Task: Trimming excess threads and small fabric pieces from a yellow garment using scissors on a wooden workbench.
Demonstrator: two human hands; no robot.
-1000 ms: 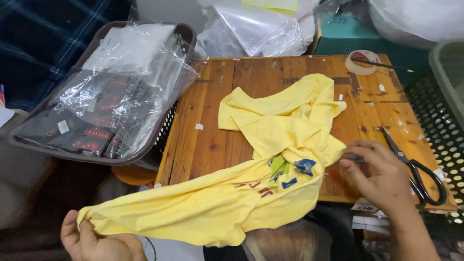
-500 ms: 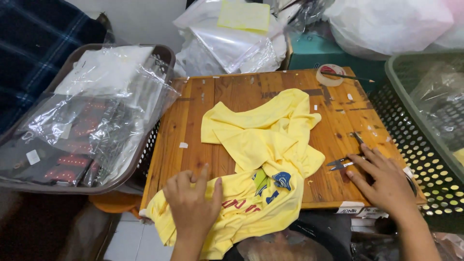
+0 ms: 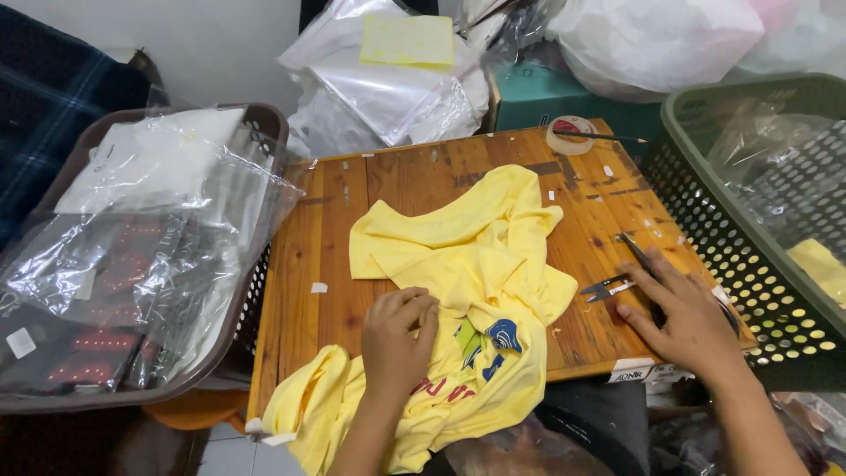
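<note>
The yellow shirt lies crumpled on the wooden counter, its lower part hanging over the near edge toward the person's lap. The left hand rests on it with fingers curled, pressing the cloth down just left of the printed patch rather than gripping it. Since so much fabric hangs off the edge, the shirt could slide to the floor if that hand lifts.

The right hand lies flat and open on the counter's right side, covering part of the black scissors; small thread snips sit just beside its fingertips. I cannot tell whether it grips the scissors. A careless sweep could nick a finger or knock the snips off the corner.

Left of the counter stands a brown basket of bagged garments, and right of it a green basket. At the far edge a tape roll sits near stacked plastic bags, which could slump onto the counter.
</note>
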